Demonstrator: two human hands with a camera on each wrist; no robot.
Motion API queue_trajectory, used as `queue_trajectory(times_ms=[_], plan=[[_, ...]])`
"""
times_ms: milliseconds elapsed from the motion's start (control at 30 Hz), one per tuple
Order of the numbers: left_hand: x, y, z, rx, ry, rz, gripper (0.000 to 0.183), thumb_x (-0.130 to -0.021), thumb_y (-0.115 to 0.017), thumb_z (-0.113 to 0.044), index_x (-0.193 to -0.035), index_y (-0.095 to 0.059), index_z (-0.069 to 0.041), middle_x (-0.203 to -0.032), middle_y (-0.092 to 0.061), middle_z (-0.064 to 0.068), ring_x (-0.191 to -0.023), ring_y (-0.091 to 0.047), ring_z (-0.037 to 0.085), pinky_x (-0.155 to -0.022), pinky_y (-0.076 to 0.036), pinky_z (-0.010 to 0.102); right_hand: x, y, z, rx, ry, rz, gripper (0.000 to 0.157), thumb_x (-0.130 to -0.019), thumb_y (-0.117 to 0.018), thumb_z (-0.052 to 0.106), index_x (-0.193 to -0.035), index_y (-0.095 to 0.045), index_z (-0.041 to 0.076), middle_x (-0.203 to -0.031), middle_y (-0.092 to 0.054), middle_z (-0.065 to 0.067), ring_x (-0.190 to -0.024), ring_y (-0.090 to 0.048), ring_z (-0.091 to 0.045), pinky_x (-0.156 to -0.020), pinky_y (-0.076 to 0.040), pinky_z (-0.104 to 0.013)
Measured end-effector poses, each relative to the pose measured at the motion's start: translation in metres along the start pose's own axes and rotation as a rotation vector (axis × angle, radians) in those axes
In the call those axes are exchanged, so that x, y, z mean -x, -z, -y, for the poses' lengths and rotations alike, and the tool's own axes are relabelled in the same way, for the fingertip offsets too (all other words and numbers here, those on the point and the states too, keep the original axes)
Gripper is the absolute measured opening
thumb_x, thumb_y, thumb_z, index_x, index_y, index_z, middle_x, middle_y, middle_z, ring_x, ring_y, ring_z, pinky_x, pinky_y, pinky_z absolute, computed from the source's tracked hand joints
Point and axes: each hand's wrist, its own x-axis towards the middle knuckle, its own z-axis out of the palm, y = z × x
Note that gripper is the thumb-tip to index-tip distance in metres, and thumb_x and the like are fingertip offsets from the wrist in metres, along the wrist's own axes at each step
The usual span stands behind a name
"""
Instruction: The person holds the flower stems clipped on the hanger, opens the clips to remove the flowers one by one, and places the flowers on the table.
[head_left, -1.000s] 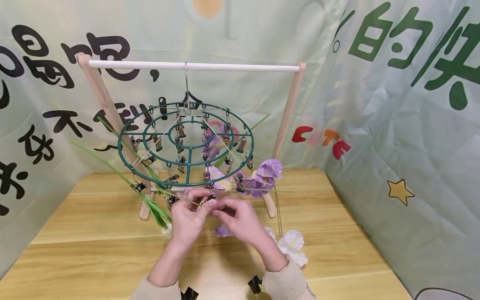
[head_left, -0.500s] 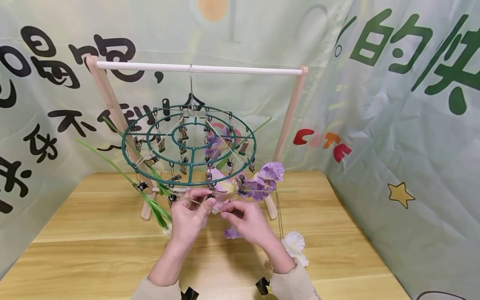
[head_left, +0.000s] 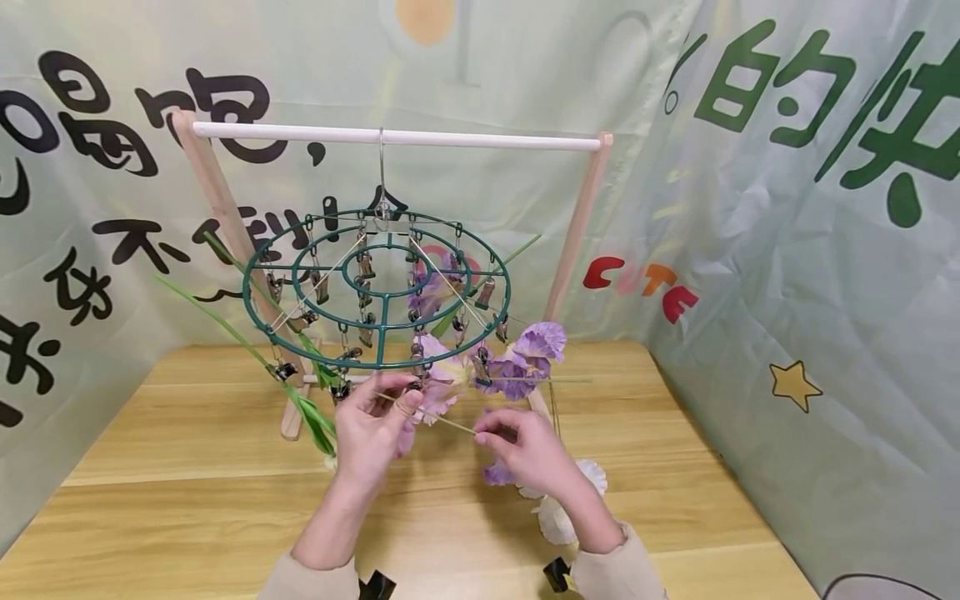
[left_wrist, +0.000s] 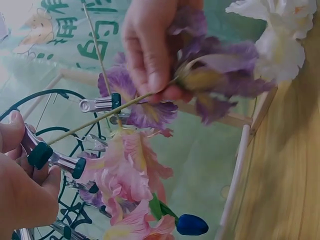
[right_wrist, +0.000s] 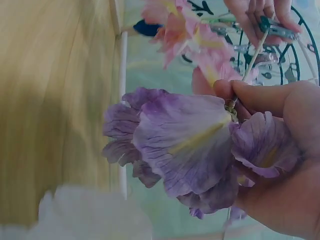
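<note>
My left hand [head_left: 366, 437] pinches a metal clip [left_wrist: 36, 146] with dark green tips that hangs from the round green hanger [head_left: 385, 333]. The thin stem [head_left: 447, 422] of a purple iris-like flower [right_wrist: 185, 140] runs from that clip across to my right hand [head_left: 528, 448]. Right below the bloom, thumb and fingers of the right hand pinch the stem. In the head view the hand covers most of this bloom. Pink flowers [left_wrist: 132, 165] hang just behind the clip.
The hanger hooks onto a white rail [head_left: 487, 141] between wooden posts [head_left: 581, 225]. Other purple blooms [head_left: 521, 367] and green-stemmed tulips [head_left: 318, 429] hang from clips. White flowers [head_left: 557, 521] hang low at the right, and a blue bud [left_wrist: 192, 225] shows below the pink ones.
My right hand has moved right and slightly down, away from the left, with the purple flower. More stem shows between the hands. My left hand stays at the clip.
</note>
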Motion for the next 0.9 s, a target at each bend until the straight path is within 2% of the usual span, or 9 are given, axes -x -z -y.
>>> queue_trajectory(times_ms=[100,200,267,300,500,700,900], plan=[[-0.001,0.001,-0.001,-0.030,-0.010,-0.022,0.018,-0.087,-0.072,0.015,-0.103,-0.064,0.019,-0.083,-0.070,0.001,-0.054,-0.058,0.011,-0.040,-0.045,0.023,0.007,0.007,-0.005,0.031,-0.012,-0.006,0.004,-0.098,-0.073,0.010,-0.099,-0.077,0.012,-0.095,-0.073,0.002,-0.077,-0.063,-0.009,-0.067,-0.054,-0.024],[-0.003,0.002,-0.001,-0.072,-0.031,-0.046,0.020,-0.085,-0.074,0.015,-0.103,-0.065,0.021,-0.089,-0.074,-0.004,-0.073,-0.066,0.011,-0.063,-0.056,0.019,0.012,0.013,-0.008,0.062,-0.018,-0.016,0.005,-0.098,-0.073,0.010,-0.099,-0.077,0.012,-0.097,-0.073,0.001,-0.077,-0.062,-0.007,-0.067,-0.055,-0.024],[-0.003,0.002,-0.001,-0.090,-0.044,-0.054,0.022,-0.085,-0.075,0.015,-0.103,-0.065,0.022,-0.091,-0.075,-0.006,-0.084,-0.068,0.010,-0.079,-0.056,0.018,0.015,0.018,-0.008,0.084,-0.015,-0.026,0.005,-0.097,-0.073,0.009,-0.099,-0.077,0.011,-0.098,-0.072,-0.001,-0.078,-0.062,-0.007,-0.067,-0.056,-0.024],[-0.004,0.002,-0.001,-0.091,-0.047,-0.054,0.023,-0.085,-0.075,0.015,-0.104,-0.065,0.022,-0.092,-0.075,-0.006,-0.086,-0.068,0.010,-0.081,-0.056,0.018,0.017,0.021,-0.008,0.098,-0.012,-0.033,0.005,-0.097,-0.073,0.008,-0.098,-0.077,0.011,-0.098,-0.072,-0.001,-0.079,-0.063,-0.007,-0.068,-0.056,-0.024],[-0.005,0.003,0.000,-0.102,-0.058,-0.061,0.025,-0.085,-0.074,0.015,-0.107,-0.065,0.021,-0.093,-0.073,-0.006,-0.087,-0.068,0.010,-0.084,-0.057,0.019,0.026,0.038,-0.009,0.194,0.042,-0.095,0.008,-0.093,-0.077,0.006,-0.096,-0.078,0.013,-0.093,-0.073,0.002,-0.079,-0.063,-0.005,-0.069,-0.057,-0.024],[-0.006,0.003,0.001,-0.104,-0.045,-0.075,0.026,-0.087,-0.075,0.012,-0.108,-0.064,0.022,-0.092,-0.072,-0.007,-0.087,-0.068,0.008,-0.083,-0.056,0.018,0.032,0.055,-0.014,0.247,0.156,-0.197,0.015,-0.088,-0.080,-0.001,-0.095,-0.080,0.012,-0.094,-0.075,0.003,-0.080,-0.065,-0.008,-0.066,-0.057,-0.024],[-0.007,0.003,0.002,-0.076,-0.040,-0.079,0.027,-0.090,-0.075,0.006,-0.107,-0.062,0.023,-0.092,-0.074,-0.005,-0.088,-0.068,0.008,-0.082,-0.056,0.018,0.044,0.067,-0.023,0.195,0.214,-0.303,0.020,-0.085,-0.079,-0.008,-0.097,-0.078,0.008,-0.094,-0.076,-0.001,-0.082,-0.068,-0.008,-0.067,-0.058,-0.018]])
